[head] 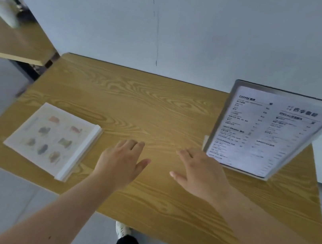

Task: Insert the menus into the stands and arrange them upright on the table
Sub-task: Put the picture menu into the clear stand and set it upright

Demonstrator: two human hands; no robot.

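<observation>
Both hands, left [121, 163] and right [200, 174], hover spread and empty; best grip the flat-lying clear acrylic pastry-menu stand [53, 140] by its edges to right it.

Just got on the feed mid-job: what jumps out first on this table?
The upright text menu in its stand at the table's right, headed COFFEE. Opposite, at the left, a picture menu lies flat in its stand. Between them both hands, left and right, hover open and empty over the bare wooden table.
</observation>
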